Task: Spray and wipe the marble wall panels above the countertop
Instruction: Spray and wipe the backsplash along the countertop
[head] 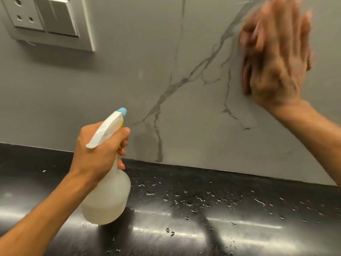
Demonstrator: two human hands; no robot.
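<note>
Left hand at 7 o'clock grips bottle, fingers wrapped round trigger neck. Right hand at 2 o'clock, flat and blurred, on wall; cloth underneath, cannot tell. Best: overlapping strokes, firm pressure, avoid switch.

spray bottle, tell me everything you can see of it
The spray bottle is translucent white plastic with a white trigger head and a light blue nozzle tip pointing up toward the marble wall. A little cloudy liquid sits low in its rounded body. The left hand grips its neck, holding it roughly upright, leaning slightly, above the wet black countertop.
</note>
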